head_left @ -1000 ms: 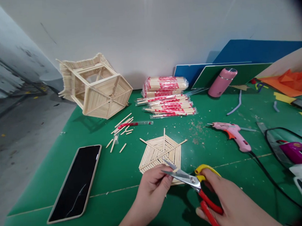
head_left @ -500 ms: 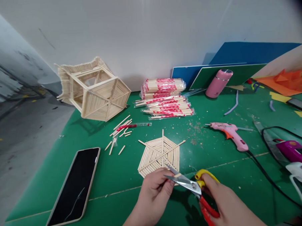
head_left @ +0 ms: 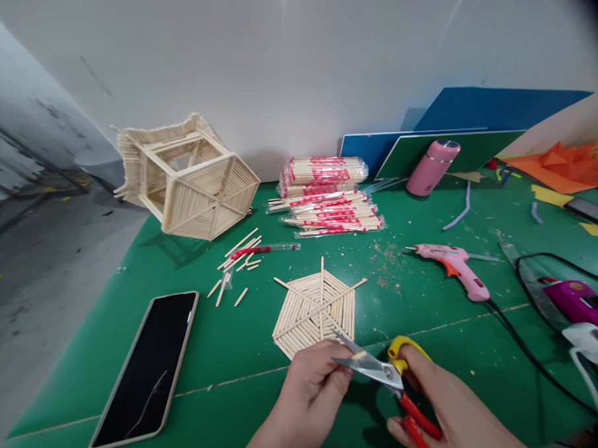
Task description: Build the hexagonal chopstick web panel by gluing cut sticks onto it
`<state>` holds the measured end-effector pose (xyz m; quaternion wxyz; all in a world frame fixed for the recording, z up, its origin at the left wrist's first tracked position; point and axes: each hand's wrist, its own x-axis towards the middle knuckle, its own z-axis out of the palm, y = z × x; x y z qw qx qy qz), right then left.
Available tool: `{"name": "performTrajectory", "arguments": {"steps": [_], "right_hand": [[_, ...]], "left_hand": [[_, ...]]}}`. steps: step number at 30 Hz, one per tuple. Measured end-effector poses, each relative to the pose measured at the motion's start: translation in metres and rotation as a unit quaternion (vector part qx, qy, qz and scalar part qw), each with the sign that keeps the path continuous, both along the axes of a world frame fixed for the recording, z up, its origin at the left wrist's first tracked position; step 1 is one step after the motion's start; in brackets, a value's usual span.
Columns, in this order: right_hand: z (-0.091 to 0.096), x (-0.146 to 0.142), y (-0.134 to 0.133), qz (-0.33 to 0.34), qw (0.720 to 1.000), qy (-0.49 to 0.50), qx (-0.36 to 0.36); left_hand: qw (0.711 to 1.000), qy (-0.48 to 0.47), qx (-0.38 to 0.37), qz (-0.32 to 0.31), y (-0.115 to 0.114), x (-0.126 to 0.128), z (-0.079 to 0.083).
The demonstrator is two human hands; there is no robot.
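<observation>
My left hand (head_left: pixel 311 392) pinches a short wooden stick (head_left: pixel 358 356), most of which is hidden by the fingers and blades. In my right hand (head_left: pixel 448 402) are scissors (head_left: pixel 385 372) with one yellow and one red handle. Their blades stand apart, with the stick between them close to my left fingertips. Just beyond the hands, a hexagonal stick panel (head_left: pixel 315 309) lies flat on the green table (head_left: pixel 228 412). Three longer sticks cross at its middle, and my left hand covers a bit of its near edge.
A stick-built lantern-like frame (head_left: pixel 188 182) stands at back left, near loose cut sticks (head_left: pixel 238 250). Packaged chopsticks (head_left: pixel 328 203) lie by the wall. A phone (head_left: pixel 147 369) is at left. On the right are a pink glue gun (head_left: pixel 452 263), its cord, and a pink bottle (head_left: pixel 433 168).
Both hands have shifted slightly towards me and to the right, carrying the stick and scissors along. The scissor blades look a little wider apart.
</observation>
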<state>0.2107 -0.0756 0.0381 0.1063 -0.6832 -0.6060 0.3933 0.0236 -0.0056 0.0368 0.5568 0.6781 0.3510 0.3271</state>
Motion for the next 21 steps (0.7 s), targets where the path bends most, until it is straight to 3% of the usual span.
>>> {"name": "performTrajectory", "arguments": {"steps": [8, 12, 16, 19, 21], "right_hand": [[0.007, -0.005, 0.0, -0.005, 0.999, 0.034, 0.005], [0.009, -0.006, 0.002, -0.01, 0.999, 0.034, 0.013], [0.005, -0.004, 0.002, -0.018, 0.999, 0.036, 0.006], [0.0, 0.001, -0.002, -0.02, 0.999, 0.028, -0.01], [-0.001, 0.003, -0.005, -0.007, 1.0, 0.027, -0.014]], "left_hand": [[0.99, -0.049, -0.131, -0.012, 0.001, 0.0, 0.003], [0.989, -0.055, -0.14, 0.001, 0.0, 0.004, 0.0], [0.993, -0.054, -0.095, 0.051, -0.002, 0.009, -0.003], [0.994, -0.057, -0.086, 0.037, -0.004, 0.008, -0.004], [0.989, -0.077, -0.124, 0.023, -0.004, 0.006, -0.003]]}}
